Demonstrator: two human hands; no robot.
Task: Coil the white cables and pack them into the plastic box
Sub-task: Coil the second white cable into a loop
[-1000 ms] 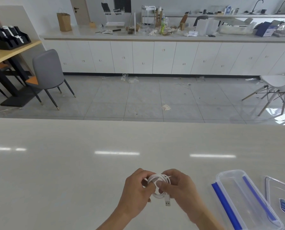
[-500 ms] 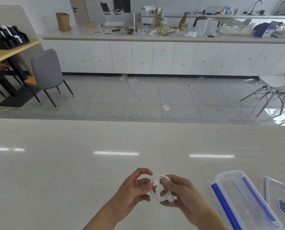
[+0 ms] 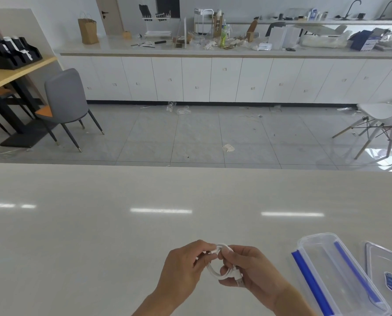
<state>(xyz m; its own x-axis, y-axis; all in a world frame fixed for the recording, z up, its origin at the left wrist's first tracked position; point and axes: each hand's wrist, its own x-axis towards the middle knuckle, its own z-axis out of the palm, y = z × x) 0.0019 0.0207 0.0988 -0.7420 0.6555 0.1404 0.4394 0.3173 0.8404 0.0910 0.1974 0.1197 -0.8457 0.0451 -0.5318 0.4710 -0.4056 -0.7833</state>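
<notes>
**Pale countertop, one small white coil held between two hands**

Pale glossy countertop (image 3: 99,224) across the whole foreground, streaked with reflected ceiling lights. Above its near edge, a white cable (image 3: 222,263) wound into a small tight loop — held clear of the surface, between both hands. Left hand (image 3: 186,267) curled, thumb and forefinger pinching the top of the loop where the strands bunch. Right hand (image 3: 252,272) also curled, fingertips (image 3: 224,254) meeting the same bunch from the other side, lower fingers wrapped around the bottom of the coil. USB plug (image 3: 239,281) poking out below the right hand's fingers, metal end pointing down.

Just to the right, well apart from the hands, a clear plastic box (image 3: 304,245) lying open on the counter, blue clip strips along both long sides; nothing discernible inside. Beside it, further right, the clear lid (image 3: 373,258) flat on the counter, blue label on it, partly cut off by the frame edge.

Beyond the counter — grey tiled floor (image 3: 190,137) with scattered scraps, a grey chair (image 3: 65,94) at left beside a wooden table (image 3: 12,71), a white chair (image 3: 382,115) at right. Along the back wall, white cabinets (image 3: 213,80) under a cluttered worktop, brown paper bag (image 3: 88,30) standing at its left end.
</notes>
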